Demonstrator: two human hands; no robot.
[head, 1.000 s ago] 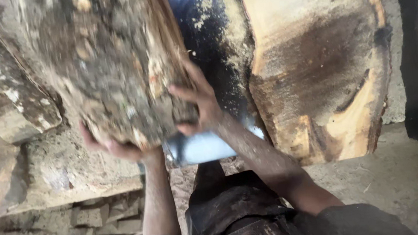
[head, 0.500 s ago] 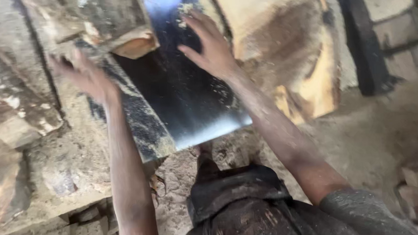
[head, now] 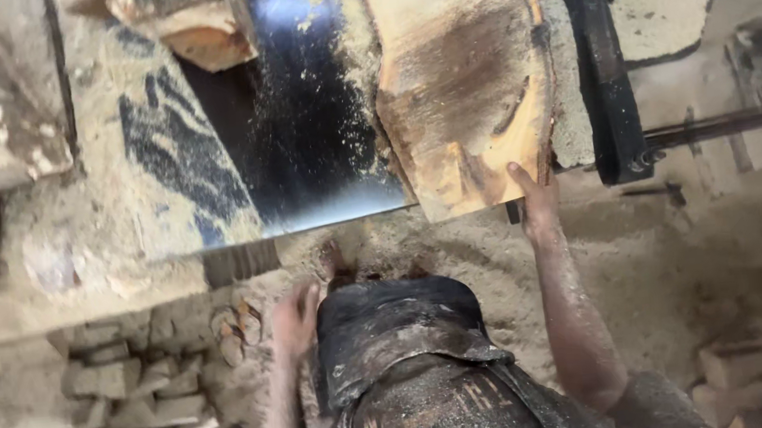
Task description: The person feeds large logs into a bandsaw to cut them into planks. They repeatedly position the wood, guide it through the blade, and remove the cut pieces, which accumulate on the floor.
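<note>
Right hand (head: 536, 202) moved — now at slab (head: 461, 81) corner.

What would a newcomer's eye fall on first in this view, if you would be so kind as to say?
Most striking is the thick wood slab at top centre right, its cut face pale and brown, with the right hand touching its lower corner. Beside it on the left lies a dark, shiny metal plate dusted with sawdust. The left hand hangs low by the dark apron, above a heap of wood offcuts at lower left.
</note>
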